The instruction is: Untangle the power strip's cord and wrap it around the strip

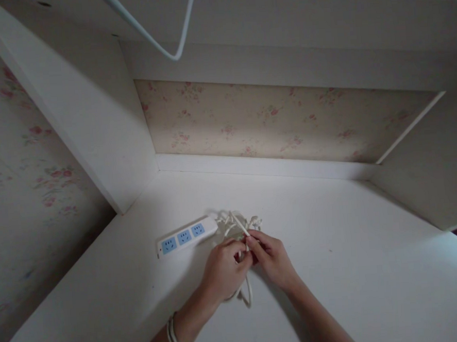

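A white power strip (186, 236) with three blue sockets lies on the white desk (334, 247), a little left of centre. Its white cable (239, 223) lies bunched in loops just right of the strip. My left hand (224, 270) and my right hand (271, 257) meet over the near side of the bundle, fingers closed and pinching the cable. A loop of cable hangs out below my hands toward me. A silver bracelet (176, 340) sits on my left wrist.
White side panels (94, 127) wall the desk on the left and right, with a floral back panel (272, 119) behind. A white shelf runs overhead, and a pale cord (154, 41) hangs from it. Floral wallpaper covers the wall at far left.
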### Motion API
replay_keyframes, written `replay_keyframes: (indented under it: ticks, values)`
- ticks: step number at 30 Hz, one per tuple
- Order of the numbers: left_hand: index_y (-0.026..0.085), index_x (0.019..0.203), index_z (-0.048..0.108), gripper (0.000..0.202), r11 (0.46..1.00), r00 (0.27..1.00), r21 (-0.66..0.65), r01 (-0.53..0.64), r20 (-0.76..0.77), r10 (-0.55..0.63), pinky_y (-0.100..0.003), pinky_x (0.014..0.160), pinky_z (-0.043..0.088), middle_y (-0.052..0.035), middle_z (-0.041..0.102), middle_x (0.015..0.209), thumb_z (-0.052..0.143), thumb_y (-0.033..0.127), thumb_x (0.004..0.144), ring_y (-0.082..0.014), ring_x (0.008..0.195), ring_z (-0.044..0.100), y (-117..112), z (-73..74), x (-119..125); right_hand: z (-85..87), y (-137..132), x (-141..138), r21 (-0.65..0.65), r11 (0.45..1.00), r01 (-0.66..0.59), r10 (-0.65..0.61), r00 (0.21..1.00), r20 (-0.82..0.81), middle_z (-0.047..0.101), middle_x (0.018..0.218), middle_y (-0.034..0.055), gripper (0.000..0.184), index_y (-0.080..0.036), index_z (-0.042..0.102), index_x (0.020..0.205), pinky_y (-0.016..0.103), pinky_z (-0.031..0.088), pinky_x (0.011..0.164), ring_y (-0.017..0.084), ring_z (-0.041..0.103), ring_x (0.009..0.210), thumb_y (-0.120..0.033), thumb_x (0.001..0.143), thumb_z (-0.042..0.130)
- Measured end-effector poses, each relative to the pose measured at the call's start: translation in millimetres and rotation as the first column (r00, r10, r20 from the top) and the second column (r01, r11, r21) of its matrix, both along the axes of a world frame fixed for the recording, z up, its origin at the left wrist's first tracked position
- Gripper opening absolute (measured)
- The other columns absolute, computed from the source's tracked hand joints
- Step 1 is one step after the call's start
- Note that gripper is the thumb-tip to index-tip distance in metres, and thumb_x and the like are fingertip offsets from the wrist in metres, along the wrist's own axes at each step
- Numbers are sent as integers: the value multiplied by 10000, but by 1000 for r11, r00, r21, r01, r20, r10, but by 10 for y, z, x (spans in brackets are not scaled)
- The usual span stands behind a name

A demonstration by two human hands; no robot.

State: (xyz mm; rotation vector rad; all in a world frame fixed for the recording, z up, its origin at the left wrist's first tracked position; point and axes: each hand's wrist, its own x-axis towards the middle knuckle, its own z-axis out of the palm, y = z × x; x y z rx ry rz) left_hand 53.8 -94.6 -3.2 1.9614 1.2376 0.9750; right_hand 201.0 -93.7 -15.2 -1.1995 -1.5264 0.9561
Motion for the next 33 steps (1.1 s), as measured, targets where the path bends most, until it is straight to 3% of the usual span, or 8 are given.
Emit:
replay_keyframes:
  ticks: [4, 8, 17, 19, 23, 27, 30, 33]
  values:
    - [192, 591, 569, 200, 999, 998, 2, -48, 40, 48, -238, 588, 334, 8, 564, 631, 523, 197, 785, -130, 613, 510, -17, 9, -1, -6, 35, 35, -29, 960, 278, -280, 959, -54, 668, 848, 51, 413, -186, 643, 1042, 233, 446, 449, 114, 528, 474, -531, 871, 495]
    - [189, 562, 528, 210, 996, 993, -30, -78, 91, 81, -233, 571, 321, 21, 525, 600, 524, 201, 772, -124, 599, 488, -10, 9, -27, -24, 100, 115, -41, 889, 455, -457, 886, -74, 678, 826, 71, 453, -173, 647, 933, 232, 431, 428, 111, 531, 446, -587, 852, 483]
    - [189, 553, 421, 327, 1000, 967, -1, 3, 254, -3, -232, 547, 296, 36, 393, 585, 540, 294, 838, -106, 562, 399, -33, 72, -223, -283, 300, 330, -236, 841, 486, -517, 851, -92, 660, 707, 54, 533, -159, 667, 974, 239, 373, 378, 126, 520, 423, -634, 799, 500]
    - [188, 560, 412, 337, 999, 956, 40, 20, 292, -30, -235, 556, 299, 34, 383, 592, 529, 308, 853, -107, 567, 392, -41, 83, -251, -281, 308, 355, -189, 836, 516, -535, 843, -64, 644, 765, 63, 531, -148, 660, 1054, 252, 399, 413, 132, 527, 475, -594, 801, 522]
    - [187, 574, 440, 335, 996, 918, 73, -51, 396, 18, -239, 567, 309, 31, 389, 593, 511, 338, 865, -114, 576, 387, -45, 81, -309, -155, 124, 351, 174, 787, 592, -598, 802, -24, 571, 940, 66, 338, -189, 649, 1050, 292, 465, 603, 151, 533, 676, -430, 828, 568]
    - [194, 604, 446, 329, 986, 859, -19, -166, 489, 154, -235, 530, 294, 44, 370, 555, 506, 372, 874, -108, 535, 352, -86, 74, -307, -32, -360, 131, 371, 853, 368, -386, 922, -27, 564, 1016, 79, 246, -229, 600, 1076, 348, 484, 774, 203, 561, 885, -340, 860, 559]
    - [194, 645, 470, 316, 978, 823, -72, -196, 531, 203, -229, 513, 301, 45, 388, 558, 481, 387, 895, -106, 525, 353, -187, 119, -202, -42, -703, -157, 314, 949, 37, -70, 993, 95, 390, 1402, 129, 707, -248, 419, 1365, 484, 360, 1043, 325, 377, 1293, -405, 741, 711]
    - [185, 705, 521, 292, 994, 874, -58, -97, 473, 112, -228, 590, 380, 19, 485, 644, 469, 386, 911, -121, 621, 453, -306, 260, -76, -68, -861, -392, 171, 978, -117, 117, 993, 13, 252, 1512, 141, 1163, -252, 74, 1497, 509, 279, 1111, 330, 275, 1377, -392, 621, 827]
